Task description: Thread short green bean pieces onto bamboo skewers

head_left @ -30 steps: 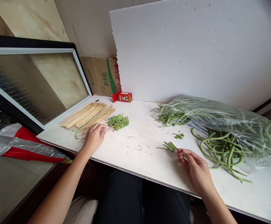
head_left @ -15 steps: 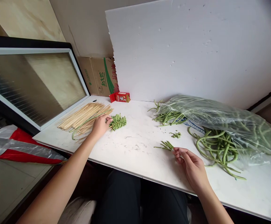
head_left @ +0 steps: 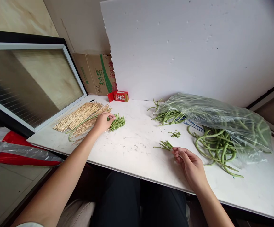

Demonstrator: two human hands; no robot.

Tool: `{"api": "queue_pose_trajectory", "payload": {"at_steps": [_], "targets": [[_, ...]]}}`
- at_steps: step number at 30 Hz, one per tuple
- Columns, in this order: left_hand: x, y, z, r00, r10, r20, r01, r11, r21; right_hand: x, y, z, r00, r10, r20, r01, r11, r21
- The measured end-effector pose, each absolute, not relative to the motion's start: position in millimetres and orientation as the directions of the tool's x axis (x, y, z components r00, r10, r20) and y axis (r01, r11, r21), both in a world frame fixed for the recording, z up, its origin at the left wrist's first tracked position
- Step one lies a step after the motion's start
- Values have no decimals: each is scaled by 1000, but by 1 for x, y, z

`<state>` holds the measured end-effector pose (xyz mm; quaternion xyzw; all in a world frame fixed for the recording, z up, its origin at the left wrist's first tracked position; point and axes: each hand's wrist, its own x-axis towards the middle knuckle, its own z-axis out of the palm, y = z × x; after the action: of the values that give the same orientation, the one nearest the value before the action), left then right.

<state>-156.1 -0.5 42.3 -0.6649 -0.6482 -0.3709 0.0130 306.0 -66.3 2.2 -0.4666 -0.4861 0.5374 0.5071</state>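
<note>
At the left of the white tabletop, my left hand (head_left: 102, 122) has its fingertips closed at the near-left side of a cluster of skewered green bean pieces (head_left: 118, 122). A bit of green shows between thumb and fingers, though the grip itself is partly hidden. Thin bamboo skewers (head_left: 80, 116) lie in a spread pile just beyond and beside this hand, with one long green bean (head_left: 74, 130) across them. My right hand (head_left: 190, 164) is closed on the ends of a small fan of cut green beans (head_left: 165, 145) low over the table.
Long green beans (head_left: 218, 145) spill from a clear plastic bag (head_left: 222, 110) on the right. Small bean scraps (head_left: 175, 134) lie nearby. A red box (head_left: 121, 96) and a cardboard carton (head_left: 94, 74) stand at the back left, beside a framed glass panel (head_left: 36, 85).
The view has shifted slightly, so everything sits a little further left and up. Both hands keep nearly the same places and grips.
</note>
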Motion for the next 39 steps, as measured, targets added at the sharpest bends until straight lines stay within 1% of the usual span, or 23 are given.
{"api": "queue_pose_trajectory", "payload": {"at_steps": [10,21,26,28,31,34,37,39], "targets": [[-167,9,35,-233,803,548,901,-33,432,306,-66,0,-49,999,-3,-81,-7,-997],[-167,-8,41,-233,752,616,920,-35,391,305,-67,4,-58,998,-8,-100,-14,-995],[-197,-28,51,-276,745,607,931,49,363,304,-68,7,-46,998,-32,-161,-39,-986],[-223,-37,57,-326,751,574,923,122,365,304,-69,8,-45,998,-38,-172,-45,-984],[-268,-52,68,-441,782,440,879,276,389,304,-69,9,-38,998,-44,-169,-50,-984],[-307,-62,75,-498,794,349,848,362,386,304,-69,10,-34,998,-51,-160,-56,-986],[-331,-67,75,-530,788,313,828,403,389,304,-68,8,-40,998,-42,-144,-47,-988],[-339,-67,71,-520,799,302,829,386,405,305,-68,7,-47,998,-34,-138,-40,-990]]}}
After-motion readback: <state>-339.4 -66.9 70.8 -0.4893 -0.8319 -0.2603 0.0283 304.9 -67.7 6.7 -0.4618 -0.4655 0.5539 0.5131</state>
